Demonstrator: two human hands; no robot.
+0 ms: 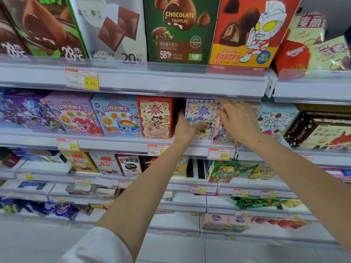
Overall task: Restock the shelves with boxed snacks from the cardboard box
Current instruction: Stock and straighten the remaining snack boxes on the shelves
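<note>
Past the white sleeve (98, 243) at bottom left, the left hand (187, 128) grips the purple box (199, 114) mid-frame, the right hand (239, 122) lies flat on it, and a hard shove might topple the red box (155, 116) beside it.

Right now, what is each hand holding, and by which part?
The left hand grips the purple box by its lower left edge; the right hand rests on its upper right corner.
</note>
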